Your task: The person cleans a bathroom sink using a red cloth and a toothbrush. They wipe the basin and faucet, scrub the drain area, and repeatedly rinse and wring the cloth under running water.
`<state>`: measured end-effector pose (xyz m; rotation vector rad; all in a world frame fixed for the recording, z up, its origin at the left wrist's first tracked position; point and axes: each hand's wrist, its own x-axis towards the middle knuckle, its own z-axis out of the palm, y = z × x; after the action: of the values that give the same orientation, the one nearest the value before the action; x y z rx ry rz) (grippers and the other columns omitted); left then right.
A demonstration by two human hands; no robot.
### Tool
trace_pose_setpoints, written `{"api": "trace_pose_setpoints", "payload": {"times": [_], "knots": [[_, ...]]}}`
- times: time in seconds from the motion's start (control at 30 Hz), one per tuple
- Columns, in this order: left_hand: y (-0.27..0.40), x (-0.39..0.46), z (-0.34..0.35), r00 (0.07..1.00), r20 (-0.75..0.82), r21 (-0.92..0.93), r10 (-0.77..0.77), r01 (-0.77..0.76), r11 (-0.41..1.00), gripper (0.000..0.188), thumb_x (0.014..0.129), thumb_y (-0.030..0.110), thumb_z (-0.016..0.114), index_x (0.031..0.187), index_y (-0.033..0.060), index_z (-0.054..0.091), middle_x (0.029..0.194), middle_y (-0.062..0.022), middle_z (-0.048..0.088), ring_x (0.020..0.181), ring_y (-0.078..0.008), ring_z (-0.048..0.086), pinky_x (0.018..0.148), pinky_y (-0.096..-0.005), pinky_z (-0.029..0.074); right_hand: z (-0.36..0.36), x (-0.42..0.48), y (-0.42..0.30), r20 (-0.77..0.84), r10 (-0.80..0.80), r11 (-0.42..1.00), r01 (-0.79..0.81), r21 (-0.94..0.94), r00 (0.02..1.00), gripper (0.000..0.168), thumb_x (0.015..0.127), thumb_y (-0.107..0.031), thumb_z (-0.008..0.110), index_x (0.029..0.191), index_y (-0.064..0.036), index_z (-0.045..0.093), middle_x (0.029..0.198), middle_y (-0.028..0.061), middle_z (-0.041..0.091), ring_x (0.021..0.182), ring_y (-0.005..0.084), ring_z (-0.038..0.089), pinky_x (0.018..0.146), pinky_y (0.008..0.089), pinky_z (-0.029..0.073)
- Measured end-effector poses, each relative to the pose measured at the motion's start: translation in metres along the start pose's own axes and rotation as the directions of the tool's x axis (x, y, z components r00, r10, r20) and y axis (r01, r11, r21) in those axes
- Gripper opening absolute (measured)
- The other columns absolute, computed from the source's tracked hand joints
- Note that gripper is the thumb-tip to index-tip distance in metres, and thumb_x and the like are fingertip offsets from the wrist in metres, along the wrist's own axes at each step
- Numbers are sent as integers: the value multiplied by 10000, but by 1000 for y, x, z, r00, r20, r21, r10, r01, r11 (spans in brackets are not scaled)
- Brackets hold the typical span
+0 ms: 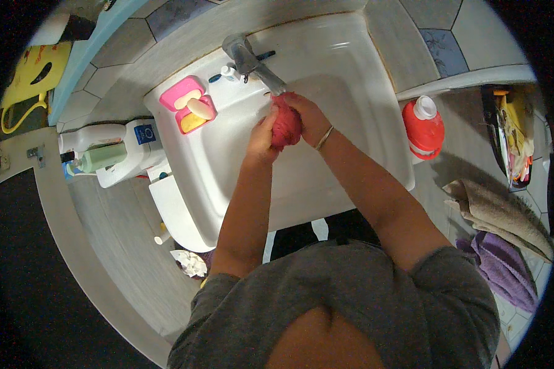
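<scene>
Both of my hands grip a bunched red cloth point(286, 122) just below the spout of the metal faucet point(261, 69), over the white sink point(332, 170). My left hand point(262, 140) closes on the cloth's left side. My right hand point(310, 117), with a thin band at its wrist, holds it from the right and top. Whether water is running is hard to tell. On the sink's left ledge lies an open pink soap box point(182, 92) with a yellow soap bar point(192, 122) and paler bars in it.
By the faucet's base stands a small white tube point(230, 73). A red bottle with a white cap point(424, 127) is right of the sink; a beige towel point(498, 212) and a purple towel point(505, 270) hang lower right. Several bottles point(104, 157) and a white toilet lid point(177, 214) are left.
</scene>
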<state>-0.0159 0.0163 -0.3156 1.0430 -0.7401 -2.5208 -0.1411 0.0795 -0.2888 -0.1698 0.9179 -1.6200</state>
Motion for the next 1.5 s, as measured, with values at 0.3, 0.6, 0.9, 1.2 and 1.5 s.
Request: {"api": "trace_pose_setpoints", "payload": {"times": [0.3, 0.6, 0.9, 1.2, 1.5], "knots": [[-14, 16, -4, 962, 268, -505, 45, 100, 857, 359, 946, 314, 417, 1151, 34, 510, 1101, -87, 576, 984, -243, 554, 822, -403, 464, 45, -30, 20, 139, -488, 190, 260, -947, 862, 246, 853, -251, 497, 959, -48, 586, 943, 164, 616, 861, 359, 587, 799, 430, 462], [13, -2, 26, 975, -217, -243, -42, -12, 970, 399, 950, 371, 378, 1100, 27, 515, 1061, -80, 574, 867, -235, 584, 750, -368, 489, 54, -22, 12, 50, -373, 254, 154, -955, 927, 305, 834, -320, 508, 963, -45, 538, 944, 203, 586, 898, 392, 557, 792, 469, 458], [10, -23, 52, 995, -90, -272, 43, -67, 960, 528, 930, 462, 374, 1175, 5, 469, 1087, -138, 583, 1002, -290, 574, 868, -427, 472, -44, 33, 14, -416, -196, 811, -92, -578, 888, 314, 842, -322, 559, 1015, -61, 579, 979, 115, 624, 863, 238, 597, 769, 377, 482], [20, -41, 36, 994, 64, -376, 84, -54, 925, 398, 903, 268, 453, 1181, -17, 451, 1131, -157, 563, 1011, -290, 570, 866, -428, 473, 5, -10, 0, 11, 330, 889, -315, 332, 944, 328, 855, -396, 580, 1002, -104, 583, 916, 66, 612, 816, 228, 605, 740, 386, 528], [1, -2, 7, 993, 1, -366, 114, -106, 924, 314, 907, 222, 454, 1144, 18, 478, 1124, -158, 548, 1015, -290, 557, 903, -417, 444, -12, 17, 15, -37, -195, 878, 157, -452, 980, 169, 847, -205, 545, 945, -77, 596, 900, 113, 630, 834, 258, 621, 774, 401, 507]]}}
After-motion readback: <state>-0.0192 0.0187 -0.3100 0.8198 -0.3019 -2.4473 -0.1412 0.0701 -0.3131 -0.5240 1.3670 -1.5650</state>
